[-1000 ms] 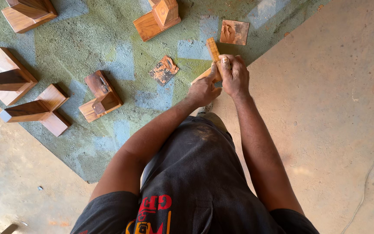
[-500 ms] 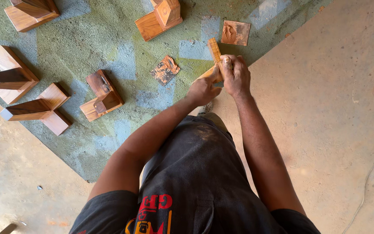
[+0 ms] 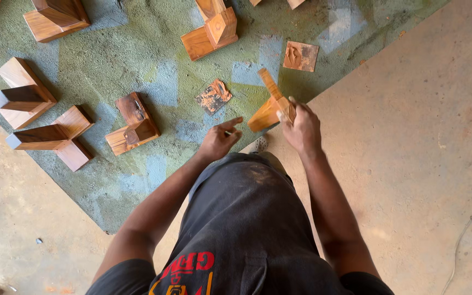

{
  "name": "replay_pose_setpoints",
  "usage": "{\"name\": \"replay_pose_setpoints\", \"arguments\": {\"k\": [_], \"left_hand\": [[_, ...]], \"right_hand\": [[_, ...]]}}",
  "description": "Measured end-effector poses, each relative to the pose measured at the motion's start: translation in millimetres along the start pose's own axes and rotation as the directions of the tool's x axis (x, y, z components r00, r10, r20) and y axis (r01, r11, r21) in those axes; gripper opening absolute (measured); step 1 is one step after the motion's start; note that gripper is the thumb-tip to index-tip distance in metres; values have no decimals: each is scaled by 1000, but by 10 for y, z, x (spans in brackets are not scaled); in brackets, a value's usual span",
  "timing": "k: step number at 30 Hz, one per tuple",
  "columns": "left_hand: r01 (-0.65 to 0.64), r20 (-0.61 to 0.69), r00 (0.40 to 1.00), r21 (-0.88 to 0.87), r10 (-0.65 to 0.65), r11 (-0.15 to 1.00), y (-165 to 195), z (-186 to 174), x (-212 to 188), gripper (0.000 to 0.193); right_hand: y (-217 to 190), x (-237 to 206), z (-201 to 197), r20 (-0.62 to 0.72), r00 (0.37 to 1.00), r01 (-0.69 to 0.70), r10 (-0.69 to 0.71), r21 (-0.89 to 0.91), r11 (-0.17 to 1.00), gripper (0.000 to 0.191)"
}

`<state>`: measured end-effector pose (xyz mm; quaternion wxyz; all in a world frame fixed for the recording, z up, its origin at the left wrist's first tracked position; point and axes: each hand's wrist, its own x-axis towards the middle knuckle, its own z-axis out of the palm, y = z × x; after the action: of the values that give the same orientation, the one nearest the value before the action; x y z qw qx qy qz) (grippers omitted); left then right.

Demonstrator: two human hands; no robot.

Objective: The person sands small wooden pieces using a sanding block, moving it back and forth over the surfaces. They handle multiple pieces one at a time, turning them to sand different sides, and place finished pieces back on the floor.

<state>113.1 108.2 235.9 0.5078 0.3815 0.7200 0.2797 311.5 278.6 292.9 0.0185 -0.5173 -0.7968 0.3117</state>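
Seven wooden joint pieces; two sandpaper squares; one mat.

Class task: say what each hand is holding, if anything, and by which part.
Right hand grips the wooden piece at its near end. Left hand seems empty.

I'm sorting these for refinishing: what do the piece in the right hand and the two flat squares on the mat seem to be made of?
The T-shaped piece in the right hand looks like solid reddish-brown hardwood, with visible grain and a smooth matte surface. The two flat squares look like worn sandpaper, thin, brownish and patchy, though this is uncertain. The mat seems a coarse green-blue textile.
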Motion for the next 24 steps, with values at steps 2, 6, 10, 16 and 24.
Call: {"name": "replay_pose_setpoints", "arguments": {"k": [2,6,10,16,24], "left_hand": [[-10,-89,996,-90,2,996,-22,-146,-95,52],[-13,-195,981,-142,-15,990,17,-246,-246,48],[-95,-116,989,-5,93,995,195,-215,-282,53],[-270,63,961,403,268,874,687,-65,-25,59],[-379,210,925,581,318,721,1007,145,400,52]], "right_hand": [[46,-142,47,-211,933,309,-292,55,949,50],[146,-255,169,-341,842,485,-419,135,864,48],[240,-262,238,-363,850,458,-382,150,876,49],[340,-333,291,-368,882,389,-295,215,896,47],[410,-390,334,-373,885,374,-279,213,903,47]]}}
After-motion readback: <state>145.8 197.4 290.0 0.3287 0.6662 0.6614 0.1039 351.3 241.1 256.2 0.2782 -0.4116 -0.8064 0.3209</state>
